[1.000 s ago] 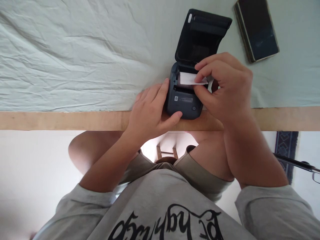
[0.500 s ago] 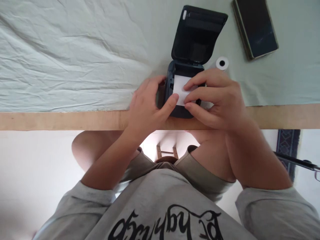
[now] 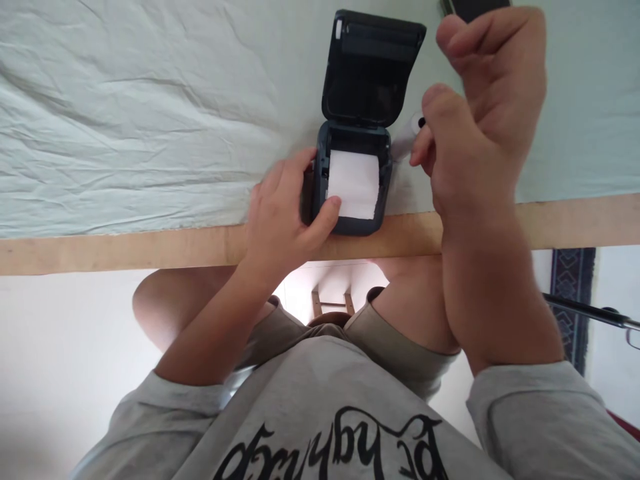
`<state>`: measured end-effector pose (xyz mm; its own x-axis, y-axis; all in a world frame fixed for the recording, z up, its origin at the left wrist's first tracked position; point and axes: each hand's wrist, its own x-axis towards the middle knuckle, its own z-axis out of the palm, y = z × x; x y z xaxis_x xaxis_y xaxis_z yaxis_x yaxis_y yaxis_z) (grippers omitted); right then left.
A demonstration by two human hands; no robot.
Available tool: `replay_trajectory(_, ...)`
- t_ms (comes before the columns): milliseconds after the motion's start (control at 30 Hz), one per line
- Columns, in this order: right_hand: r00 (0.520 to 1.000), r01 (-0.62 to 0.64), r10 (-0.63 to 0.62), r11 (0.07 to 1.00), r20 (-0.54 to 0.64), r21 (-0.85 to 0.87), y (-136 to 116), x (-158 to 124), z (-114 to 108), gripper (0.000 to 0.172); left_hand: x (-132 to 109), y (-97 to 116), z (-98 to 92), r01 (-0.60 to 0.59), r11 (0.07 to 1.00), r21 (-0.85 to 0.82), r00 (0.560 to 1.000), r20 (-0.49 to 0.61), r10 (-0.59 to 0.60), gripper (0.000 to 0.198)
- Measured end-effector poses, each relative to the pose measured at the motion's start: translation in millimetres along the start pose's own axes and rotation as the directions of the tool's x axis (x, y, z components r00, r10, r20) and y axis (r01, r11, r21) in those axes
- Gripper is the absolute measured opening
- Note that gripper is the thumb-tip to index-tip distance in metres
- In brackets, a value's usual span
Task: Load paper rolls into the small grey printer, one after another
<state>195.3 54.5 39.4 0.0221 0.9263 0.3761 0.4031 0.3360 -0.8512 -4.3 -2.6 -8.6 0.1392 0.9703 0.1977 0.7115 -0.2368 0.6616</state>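
Note:
A small dark receipt printer (image 3: 357, 227) sits at the table's front edge, its lid (image 3: 373, 73) swung up and back. White paper (image 3: 356, 180) lies in its compartment, a rough edge toward me. My left hand (image 3: 283, 210) holds the printer's left side, fingers along the wall and thumb over the paper's near left corner. Raised to the right of the printer is my right hand (image 3: 487, 127), fingers loosely bent and thumb apart, with nothing visible in it. Beside the printer, a white paper roll (image 3: 406, 139) with a dark core is partly behind my right hand's fingers.
A pale green cloth (image 3: 150, 120) with wrinkles covers the table, leaving a wooden front edge (image 3: 125, 248) bare. At the top right, a dark rectangular object (image 3: 477, 8) is mostly cut off and partly behind my right hand.
My right hand has left the paper in the printer and moved up and right. The left hand keeps its hold. The view has shifted, so the printer appears slightly farther left.

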Motion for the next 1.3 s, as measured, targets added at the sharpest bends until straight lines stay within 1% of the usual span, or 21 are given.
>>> replay_trajectory(100, 0.999, 0.021, -0.024, 0.997, 0.041, 0.072, -0.4, 5.6, 3.4, 0.026, 0.1, 0.5, -0.7, -0.007, 1.0, 0.003, 1.0, 0.004, 0.007, 0.054)
replay_trajectory(167, 0.997, 0.025, -0.031, 0.997, 0.072, 0.077, -2.4, 6.4, 4.6, 0.027, 0.3, 0.6, -1.1, -0.007, 1.0, 0.003, 1.0, 0.013, 0.007, 0.054)
replay_trajectory(200, 0.997, 0.01, -0.015, 0.998, 0.076, 0.062, -3.7, 6.4, 4.9, 0.026, 0.3, 0.6, -1.2, -0.003, 1.0, 0.003, 1.0, 0.015, 0.003, 0.054)
replay_trajectory(267, 0.999, -0.029, 0.028, 0.999, 0.04, 0.037, -6.3, 6.1, 5.2, 0.018, 0.2, 0.2, -0.8, 0.014, 1.0, 0.004, 1.0, 0.014, -0.014, 0.055)
replay_trajectory(300, 0.999, -0.036, 0.036, 0.998, -0.006, 0.046, -7.3, 6.0, 5.3, 0.014, 0.0, -0.2, -0.4, 0.026, 1.0, 0.003, 1.0, 0.014, -0.026, 0.056)
replay_trajectory(367, 0.996, -0.014, 0.022, 0.996, -0.086, 0.093, -8.5, 5.0, 5.3, 0.008, -0.6, -1.0, 0.6, 0.048, 0.999, 0.001, 0.999, 0.016, -0.048, 0.058)
replay_trajectory(400, 0.992, 0.014, 0.002, 0.992, -0.126, 0.124, -8.5, 3.8, 5.0, 0.009, -0.9, -1.3, 1.1, 0.052, 0.999, 0.0, 0.998, 0.019, -0.052, 0.059)
replay_trajectory(467, 0.991, 0.036, -0.014, 0.986, -0.135, 0.165, -7.5, -0.4, 3.0, 0.019, -1.5, -1.5, 2.1, 0.051, 0.999, 0.003, 0.998, 0.023, -0.051, 0.059)
replay_trajectory(533, 0.998, -0.003, 0.014, 0.987, -0.063, 0.159, -4.6, -6.8, -1.0, 0.032, -1.8, -1.0, 2.5, 0.051, 0.999, 0.007, 0.998, 0.028, -0.051, 0.06)
replay_trajectory(600, 0.997, -0.07, 0.065, 0.993, 0.051, 0.098, 0.4, -13.7, -6.0, 0.043, -1.8, 0.3, 2.0, 0.057, 0.998, 0.004, 0.998, 0.033, -0.057, 0.061)
replay_trajectory(667, 0.983, -0.121, 0.118, 0.993, 0.139, 0.013, 6.9, -19.0, -10.1, 0.05, -1.5, 2.2, 0.4, 0.043, 0.999, -0.009, 0.998, 0.04, -0.043, 0.061)
replay_trajectory(767, 0.944, -0.205, 0.225, 0.973, 0.24, -0.107, 15.7, -21.5, -12.3, 0.055, -0.9, 4.9, -3.1, -0.022, 0.999, -0.024, 0.999, 0.047, 0.023, 0.059)
replay_trajectory(833, 0.919, -0.244, 0.281, 0.956, 0.278, -0.162, 17.8, -20.2, -11.8, 0.058, -0.7, 6.0, -4.7, -0.053, 0.999, -0.011, 0.997, 0.057, 0.053, 0.06)
replay_trajectory(933, 0.886, -0.281, 0.339, 0.935, 0.315, -0.215, 13.9, -16.4, -10.6, 0.063, -0.5, 5.9, -4.9, -0.066, 0.998, 0.015, 0.996, 0.067, 0.065, 0.061)
replay_trajectory(1033, 0.833, -0.317, 0.404, 0.909, 0.379, -0.272, 5.8, -12.6, -10.8, 0.064, -0.7, 4.8, -3.8, -0.066, 0.998, 0.013, 0.996, 0.06, 0.065, 0.059)
replay_trajectory(1133, 0.783, -0.344, 0.454, 0.886, 0.426, -0.312, 0.1, -9.5, -12.4, 0.061, -1.4, 4.0, -3.3, -0.067, 0.998, 0.004, 0.996, 0.065, 0.066, 0.056)
replay_trajectory(1200, 0.765, -0.349, 0.467, 0.88, 0.445, -0.322, -0.8, -8.1, -13.4, 0.06, -1.8, 4.0, -3.2, -0.068, 0.998, 0.001, 0.996, 0.062, 0.068, 0.055)
replay_trajectory(1300, 0.76, -0.34, 0.451, 0.89, 0.468, -0.305, 1.0, -7.6, -13.8, 0.061, -2.1, 5.2, -2.9, -0.058, 0.998, 0.0, 0.997, 0.053, 0.058, 0.054)
